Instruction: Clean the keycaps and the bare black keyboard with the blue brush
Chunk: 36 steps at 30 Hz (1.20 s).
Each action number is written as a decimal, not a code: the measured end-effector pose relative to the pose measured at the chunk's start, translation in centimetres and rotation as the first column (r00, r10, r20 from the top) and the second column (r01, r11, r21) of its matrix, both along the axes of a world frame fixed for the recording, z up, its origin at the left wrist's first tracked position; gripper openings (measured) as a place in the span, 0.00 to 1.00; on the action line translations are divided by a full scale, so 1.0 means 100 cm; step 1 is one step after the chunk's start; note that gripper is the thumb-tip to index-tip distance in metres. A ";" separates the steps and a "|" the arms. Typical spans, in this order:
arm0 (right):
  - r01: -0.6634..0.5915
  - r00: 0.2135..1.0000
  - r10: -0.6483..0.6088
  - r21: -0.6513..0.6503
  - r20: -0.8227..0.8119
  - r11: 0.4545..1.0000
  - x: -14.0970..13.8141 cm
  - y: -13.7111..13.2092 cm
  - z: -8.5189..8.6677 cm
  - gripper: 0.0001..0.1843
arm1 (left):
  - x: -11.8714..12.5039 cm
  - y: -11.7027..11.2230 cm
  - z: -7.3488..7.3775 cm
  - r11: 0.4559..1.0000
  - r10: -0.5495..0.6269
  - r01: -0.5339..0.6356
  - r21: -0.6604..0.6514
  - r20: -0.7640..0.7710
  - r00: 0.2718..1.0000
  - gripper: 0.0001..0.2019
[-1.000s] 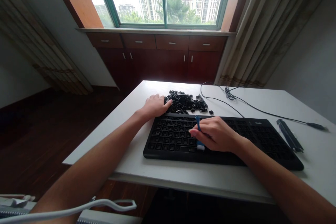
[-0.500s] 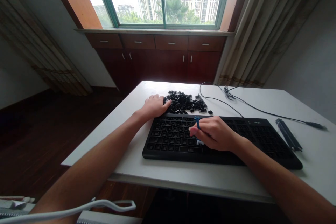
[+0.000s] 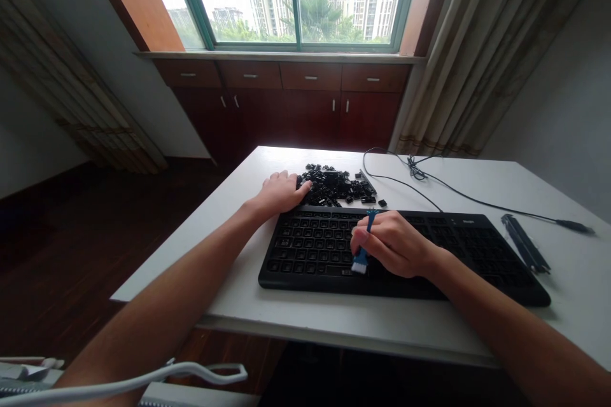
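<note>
A black keyboard [image 3: 477,251] with its keycaps removed lies across the white table [image 3: 296,315]. My right hand [image 3: 398,245] is closed round a small blue brush [image 3: 363,257], whose white bristles touch the keyboard's front middle rows. My left hand [image 3: 281,193] rests palm down at the keyboard's far left corner, fingers spread flat, fingertips touching a heap of loose black keycaps [image 3: 334,186] behind the keyboard.
The keyboard's cable [image 3: 458,194] loops over the table's far right. A long black bar [image 3: 525,243] lies right of the keyboard. A white cable and device [image 3: 143,381] sit at the bottom left. Dark cabinets [image 3: 296,108] stand under the window.
My right hand has tilted the brush and swept it slightly right, so its bristles show again on the front rows. My left hand has stayed put.
</note>
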State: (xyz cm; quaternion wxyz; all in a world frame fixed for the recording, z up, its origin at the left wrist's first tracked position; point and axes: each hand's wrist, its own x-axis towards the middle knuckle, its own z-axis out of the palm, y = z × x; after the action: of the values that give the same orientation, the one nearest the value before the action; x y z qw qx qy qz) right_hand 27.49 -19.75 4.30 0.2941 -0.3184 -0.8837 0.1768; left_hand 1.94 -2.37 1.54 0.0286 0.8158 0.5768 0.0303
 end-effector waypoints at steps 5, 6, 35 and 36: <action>0.038 0.997 -0.042 0.067 0.060 0.997 -0.002 -0.001 -0.002 0.32 | 0.000 0.000 0.000 1.000 0.005 -0.005 0.003 0.005 1.000 0.41; 0.049 0.996 -0.056 0.095 0.067 0.994 -0.002 -0.001 -0.003 0.30 | 0.000 0.000 0.000 1.000 0.006 -0.006 0.006 0.006 1.000 0.41; 0.094 0.990 -0.075 0.159 -0.120 0.983 -0.003 -0.001 -0.004 0.17 | 0.001 0.000 0.001 1.000 -0.002 0.002 -0.002 0.017 1.000 0.43; 0.084 0.989 -0.067 0.133 -0.131 0.988 -0.003 -0.001 -0.003 0.18 | 0.001 0.001 0.001 1.000 -0.001 0.001 -0.002 0.019 1.000 0.43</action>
State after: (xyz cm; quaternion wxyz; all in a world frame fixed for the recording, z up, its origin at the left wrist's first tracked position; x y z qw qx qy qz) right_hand 27.17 -19.88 4.01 0.3772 -0.3189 -0.8606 0.1239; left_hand 2.01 -2.31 1.60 0.0348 0.8158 0.5761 0.0374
